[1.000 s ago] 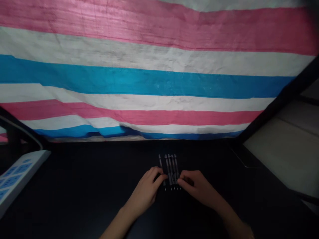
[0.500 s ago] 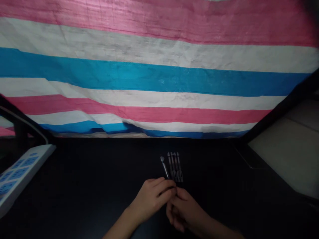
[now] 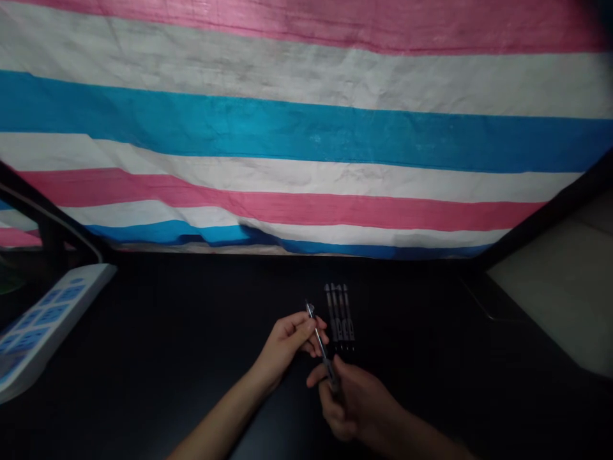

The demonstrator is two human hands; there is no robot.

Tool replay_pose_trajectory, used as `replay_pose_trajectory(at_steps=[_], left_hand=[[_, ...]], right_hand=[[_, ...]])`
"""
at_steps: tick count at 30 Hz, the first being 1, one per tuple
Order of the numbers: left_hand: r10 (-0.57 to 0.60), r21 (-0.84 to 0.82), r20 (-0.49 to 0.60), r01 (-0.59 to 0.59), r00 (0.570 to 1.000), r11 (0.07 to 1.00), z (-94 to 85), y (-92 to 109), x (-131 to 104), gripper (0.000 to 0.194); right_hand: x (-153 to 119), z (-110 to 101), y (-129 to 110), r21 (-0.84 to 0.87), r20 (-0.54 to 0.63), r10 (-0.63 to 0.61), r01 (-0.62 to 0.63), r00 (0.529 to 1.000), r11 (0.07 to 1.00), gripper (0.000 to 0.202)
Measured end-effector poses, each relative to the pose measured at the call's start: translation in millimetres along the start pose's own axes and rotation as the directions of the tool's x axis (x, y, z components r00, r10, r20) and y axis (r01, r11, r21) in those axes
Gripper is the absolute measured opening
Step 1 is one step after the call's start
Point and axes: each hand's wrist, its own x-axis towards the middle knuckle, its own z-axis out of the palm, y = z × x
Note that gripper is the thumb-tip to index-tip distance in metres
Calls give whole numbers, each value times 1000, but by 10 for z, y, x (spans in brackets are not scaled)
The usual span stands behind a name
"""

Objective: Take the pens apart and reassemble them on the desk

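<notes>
A slim pen [image 3: 321, 343] with a clear barrel and a dark lower part is held at a tilt between both hands. My left hand [image 3: 293, 337] pinches its upper part between thumb and fingers. Around the dark lower end, my right hand [image 3: 345, 397] has its fingers curled, hiding part of it. Just beyond the hands, several similar pens [image 3: 340, 316] lie side by side on the black table [image 3: 191, 345], lengthwise away from me.
At the far left lies a white power strip [image 3: 45, 326] with blue socket panels. A striped pink, white and blue sheet [image 3: 306, 134] hangs behind the table. Dark frame edges slope down at both sides.
My left hand has shifted left and up, apart from my right hand, and now grips the pen's upper part. More of the pen shows between them. The view has tilted slightly.
</notes>
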Motion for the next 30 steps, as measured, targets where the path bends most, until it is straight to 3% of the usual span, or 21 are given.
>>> replay_pose_trajectory(at_steps=[4, 8, 15, 23, 27, 30], left_hand=[[-33, -42, 4, 33, 999, 999, 18, 31, -41, 30], [-4, -7, 4, 4, 1000, 1000, 34, 28, -53, 28], [45, 35, -2, -45, 999, 998, 55, -23, -51, 28], [60, -7, -32, -60, 998, 998, 57, -34, -15, 29], [58, -4, -21, -58, 998, 998, 39, -43, -11, 30], [49, 0, -8, -49, 999, 999, 38, -51, -14, 31]], right_hand=[[8, -10, -24, 39, 40, -17, 16, 999, 999, 46], [15, -15, 14, -25, 69, 13, -11, 998, 1000, 41], [12, 6, 65, -145, -104, 14, -29, 994, 989, 35], [-8, 10, 38, 23, -91, 26, -24, 996, 999, 45], [-15, 2, 38, -14, -118, 11, -13, 993, 1000, 33], [-20, 3, 45, -33, -108, 4, -8, 994, 999, 35]])
